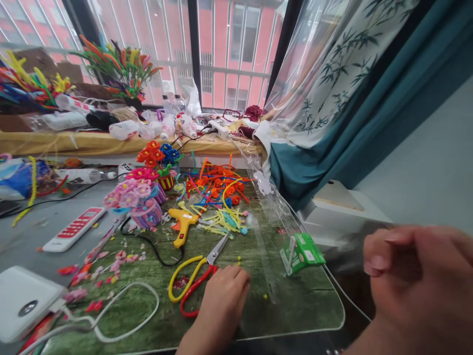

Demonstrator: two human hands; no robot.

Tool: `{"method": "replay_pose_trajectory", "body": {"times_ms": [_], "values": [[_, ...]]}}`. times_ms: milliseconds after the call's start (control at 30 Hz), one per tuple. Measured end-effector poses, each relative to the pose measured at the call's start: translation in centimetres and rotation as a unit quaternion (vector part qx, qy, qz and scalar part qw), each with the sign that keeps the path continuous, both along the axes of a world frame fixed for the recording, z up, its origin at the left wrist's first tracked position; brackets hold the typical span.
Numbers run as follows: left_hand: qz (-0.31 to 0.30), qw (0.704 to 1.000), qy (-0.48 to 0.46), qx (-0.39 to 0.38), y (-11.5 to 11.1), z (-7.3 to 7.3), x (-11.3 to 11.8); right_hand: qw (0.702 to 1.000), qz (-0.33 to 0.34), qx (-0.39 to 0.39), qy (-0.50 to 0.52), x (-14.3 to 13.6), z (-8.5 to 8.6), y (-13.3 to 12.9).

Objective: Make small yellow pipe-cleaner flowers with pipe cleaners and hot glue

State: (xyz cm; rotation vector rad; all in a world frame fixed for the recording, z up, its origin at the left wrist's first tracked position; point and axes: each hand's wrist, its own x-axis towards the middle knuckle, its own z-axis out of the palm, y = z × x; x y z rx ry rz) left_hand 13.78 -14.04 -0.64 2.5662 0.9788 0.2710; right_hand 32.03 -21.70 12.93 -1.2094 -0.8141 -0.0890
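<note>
My left hand [229, 288] rests on the green table mat with its back up and fingers curled under, so the fingertips are hidden. Just left of it lies a pair of scissors [199, 271] with one yellow and one red handle; the red handle reaches the hand's edge. My right hand [414, 271] is raised beyond the table's right edge, slightly blurred, its fingers curled in with no object visible in them. A yellow glue gun [183, 226] lies behind the scissors. A green box [303, 253] is between the two hands, near the table's right side.
Pipe-cleaner flowers in pots [136, 197] stand left of a pile of orange pipe cleaners [218, 180]. A white remote [76, 229] and a white power bank [27, 303] with a looped cable are on the left. A cluttered windowsill [207, 146] and teal curtain [314, 162] lie behind.
</note>
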Motion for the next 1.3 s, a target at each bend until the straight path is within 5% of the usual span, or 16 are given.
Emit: {"method": "replay_pose_trajectory", "body": {"times_ms": [67,200,400,567,700,833,933,1133,1300], "values": [[-0.018,1.0,0.008,0.001,-0.6,-0.2,0.9,0.998,-0.026,-0.007,0.059,-0.6,-0.4,0.1],[-0.048,0.998,0.024,0.027,-1.6,-0.9,2.8,0.984,0.118,-0.074,0.111,-1.1,-2.9,1.0],[-0.021,0.996,0.042,0.071,-0.5,-1.9,3.2,0.949,0.197,-0.237,0.071,-2.0,-8.8,2.1],[0.04,0.994,0.036,0.091,1.6,-0.2,0.1,0.923,0.163,-0.343,-0.062,-3.9,-15.4,2.9],[0.221,0.97,0.045,0.087,2.8,2.3,-5.0,0.903,0.16,-0.363,-0.165,-5.4,-18.9,3.1],[0.419,0.902,0.082,0.068,3.8,3.7,-10.4,0.884,0.157,-0.374,-0.232,-6.3,-19.7,3.5],[0.5,0.856,0.123,0.046,4.3,3.9,-13.2,0.878,0.171,-0.376,-0.242,-6.6,-19.8,4.0],[0.544,0.826,0.15,0.022,5.5,3.7,-16.3,0.88,0.205,-0.353,-0.242,-6.4,-20.0,4.3],[0.516,0.846,0.136,0.016,7.7,3.6,-17.2,0.887,0.198,-0.338,-0.242,-5.9,-20.2,4.4]]}}
